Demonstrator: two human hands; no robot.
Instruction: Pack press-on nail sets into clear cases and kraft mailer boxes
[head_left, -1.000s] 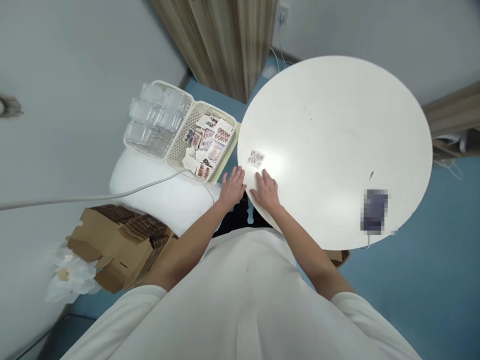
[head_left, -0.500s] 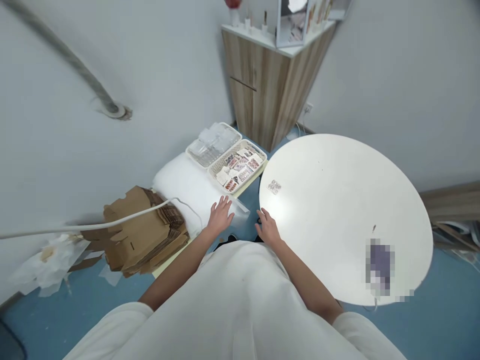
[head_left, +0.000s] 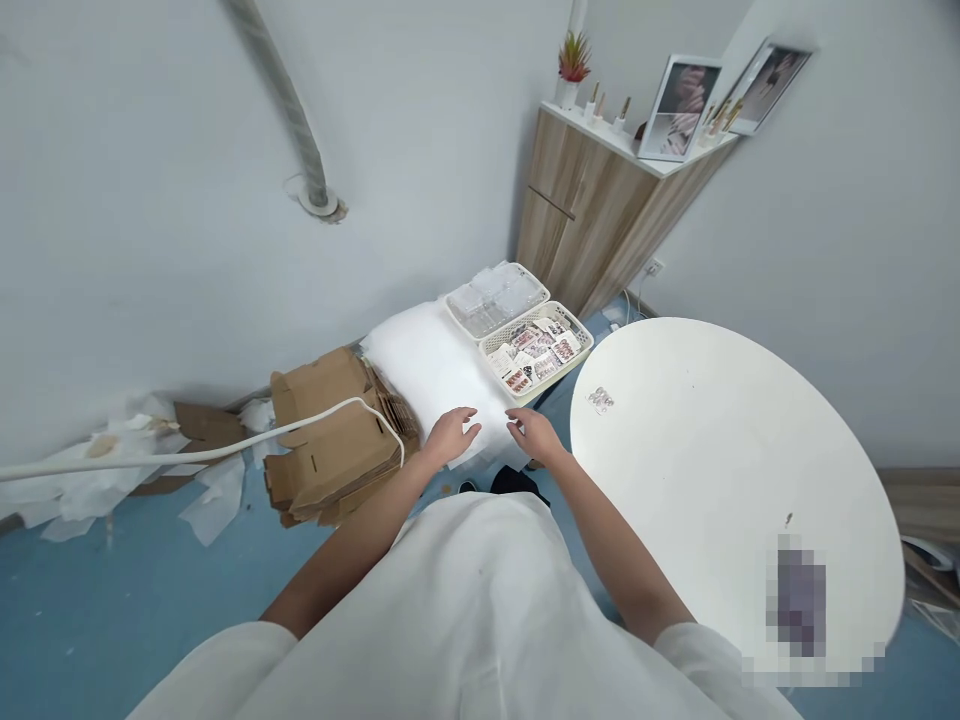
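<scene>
My left hand (head_left: 451, 434) is held out with its fingers apart and nothing in it, in front of the white plastic sheeting (head_left: 427, 350). To its right my right hand (head_left: 535, 434) is likewise bare, fingers loosely curved and thumb apart. Beyond both hands, a white basket (head_left: 491, 352) holds several printed cards (head_left: 541, 346) bearing small press-on nails. A second basket (head_left: 455, 300) behind it carries clear plastic cases (head_left: 499, 290). On the round table a small clear pack (head_left: 601, 400) lies near the left edge.
Flattened cardboard boxes (head_left: 330, 430) are stacked at left, crossed by a white cable (head_left: 247, 438). The round white table (head_left: 735, 430) stands at right, a blurred-out purple patch on it. Behind is a wooden cabinet (head_left: 577, 210) with picture frames (head_left: 681, 108) and a plant (head_left: 574, 60).
My view has swung to the left, so the table and baskets appear farther right. My hands have come closer together, the right one away from the table's edge. Both remain empty.
</scene>
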